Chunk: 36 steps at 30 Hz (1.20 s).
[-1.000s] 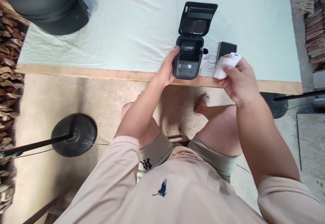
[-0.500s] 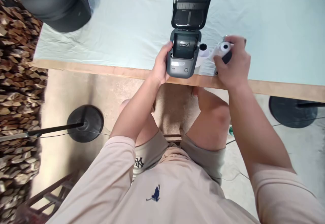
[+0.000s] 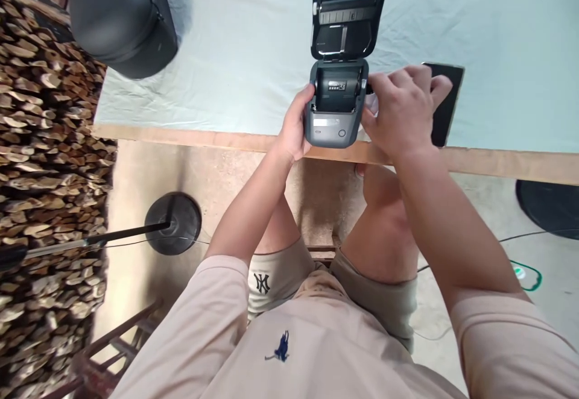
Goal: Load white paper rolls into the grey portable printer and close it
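My left hand [image 3: 296,123] is closed around the left side of a dark grey portable label printer [image 3: 335,131], held over the table's front edge. The printer's lid [image 3: 348,20] stands up, and its paper bay shows a small printed sticker and no roll inside. Beside the printer's right wall, my right hand [image 3: 400,106] has its fingers curled on a white paper roll [image 3: 373,103], mostly covered by the fingers and the printer. Behind that hand, a dark flat phone-like device [image 3: 447,103] lies on the cloth, partly covered.
A pale blue cloth covers the table [image 3: 244,79], which has a wooden front edge [image 3: 203,140]. A large black bag or case [image 3: 122,31] stands at the left. Stacked firewood [image 3: 49,176] and a round black stand base [image 3: 173,224] are on the left side.
My right hand has moved left, from beside the flat device up to the printer's side, uncovering much of that device. The left hand keeps the printer; the view has shifted slightly.
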Each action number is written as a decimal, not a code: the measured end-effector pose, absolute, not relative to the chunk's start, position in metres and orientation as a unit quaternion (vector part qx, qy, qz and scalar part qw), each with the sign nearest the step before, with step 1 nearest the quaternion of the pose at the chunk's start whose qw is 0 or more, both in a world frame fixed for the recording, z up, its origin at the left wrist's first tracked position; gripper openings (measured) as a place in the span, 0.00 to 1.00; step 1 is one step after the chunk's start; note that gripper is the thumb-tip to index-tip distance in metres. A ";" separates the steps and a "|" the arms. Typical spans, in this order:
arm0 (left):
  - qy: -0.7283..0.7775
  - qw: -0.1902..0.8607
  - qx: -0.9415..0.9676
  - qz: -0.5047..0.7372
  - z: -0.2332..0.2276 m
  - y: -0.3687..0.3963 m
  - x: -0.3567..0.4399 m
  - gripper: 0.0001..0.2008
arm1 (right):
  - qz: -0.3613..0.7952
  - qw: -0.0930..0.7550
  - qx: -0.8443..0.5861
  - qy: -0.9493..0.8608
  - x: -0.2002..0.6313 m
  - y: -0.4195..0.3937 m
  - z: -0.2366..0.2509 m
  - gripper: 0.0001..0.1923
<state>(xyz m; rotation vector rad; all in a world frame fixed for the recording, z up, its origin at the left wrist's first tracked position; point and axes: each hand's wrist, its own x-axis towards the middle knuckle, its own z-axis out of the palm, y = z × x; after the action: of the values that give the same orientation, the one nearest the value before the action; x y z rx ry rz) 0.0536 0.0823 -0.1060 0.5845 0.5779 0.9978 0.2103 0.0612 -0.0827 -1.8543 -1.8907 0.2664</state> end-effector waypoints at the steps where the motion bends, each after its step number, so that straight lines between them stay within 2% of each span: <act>1: 0.274 0.795 0.272 0.467 -0.106 0.082 0.054 0.17 | 0.098 0.244 -0.677 -0.687 0.209 0.063 -0.085 0.13; 4: 0.313 0.780 0.266 0.473 -0.105 0.080 0.055 0.17 | 0.093 0.280 -0.676 -0.676 0.211 0.064 -0.085 0.10; 8: 0.310 0.769 0.274 0.488 -0.103 0.080 0.056 0.15 | 0.080 0.376 -0.663 -0.642 0.219 0.055 -0.072 0.21; 11: 0.297 0.772 0.278 0.488 -0.103 0.080 0.056 0.15 | 0.097 0.487 -0.614 -0.614 0.220 0.046 -0.060 0.15; 13: 0.294 0.771 0.280 0.491 -0.103 0.080 0.056 0.15 | 0.108 0.525 -0.575 -0.618 0.215 0.042 -0.053 0.12; 16: 0.271 0.771 0.303 0.491 -0.102 0.080 0.054 0.14 | 0.121 0.503 -0.529 -0.673 0.201 0.039 -0.047 0.17; 18: 0.254 0.770 0.323 0.488 -0.101 0.079 0.053 0.14 | 0.112 0.429 -0.528 -0.724 0.190 0.042 -0.047 0.20; 21: 0.247 0.768 0.342 0.483 -0.098 0.078 0.054 0.15 | 0.072 0.321 -0.560 -0.760 0.178 0.049 -0.052 0.18; 26: 0.245 0.750 0.359 0.499 -0.099 0.077 0.057 0.13 | 0.040 0.272 -0.606 -0.746 0.175 0.057 -0.062 0.17; 28: 0.249 0.739 0.370 0.505 -0.100 0.077 0.058 0.12 | 0.060 0.274 -0.617 -0.735 0.176 0.056 -0.066 0.19; 31: 0.258 0.741 0.380 0.490 -0.099 0.077 0.058 0.12 | 0.083 0.318 -0.616 -0.716 0.176 0.052 -0.073 0.21; 36: 0.283 0.727 0.385 0.492 -0.096 0.077 0.059 0.10 | 0.052 0.360 -0.642 -0.675 0.173 0.045 -0.081 0.12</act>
<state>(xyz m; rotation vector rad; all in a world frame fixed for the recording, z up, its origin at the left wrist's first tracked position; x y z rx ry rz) 0.0591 0.0768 -0.0957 0.8491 0.6242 1.0852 0.1732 0.0453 -0.0810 -1.6554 -1.7406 0.1335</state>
